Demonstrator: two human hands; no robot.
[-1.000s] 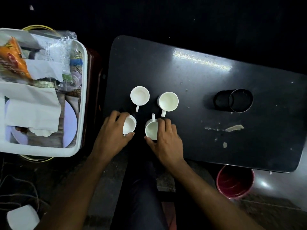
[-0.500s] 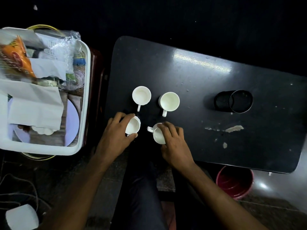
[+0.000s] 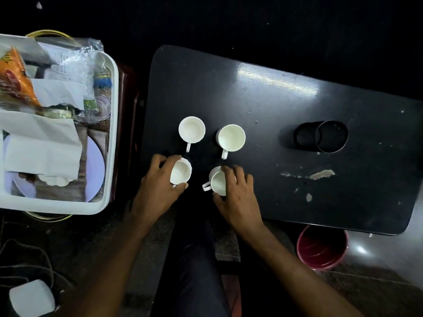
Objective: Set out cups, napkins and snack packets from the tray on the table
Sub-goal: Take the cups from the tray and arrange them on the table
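Several white cups stand on the black table. The two far ones, the far-left cup and the far-right cup, rest untouched with their handles toward me. My left hand is wrapped round the near-left cup. My right hand grips the near-right cup, whose handle points left and toward me. The white tray on the left holds white napkins, an orange snack packet and a clear plastic bag.
A black cylindrical holder lies on its side at the table's right. Scratches and chipped paint mark the top near it. A red bucket stands on the floor under the near edge. A white box and cables lie bottom left.
My right hand has turned the near-right cup so its handle went from pointing away to pointing left and toward me. The left hand stayed on its cup.
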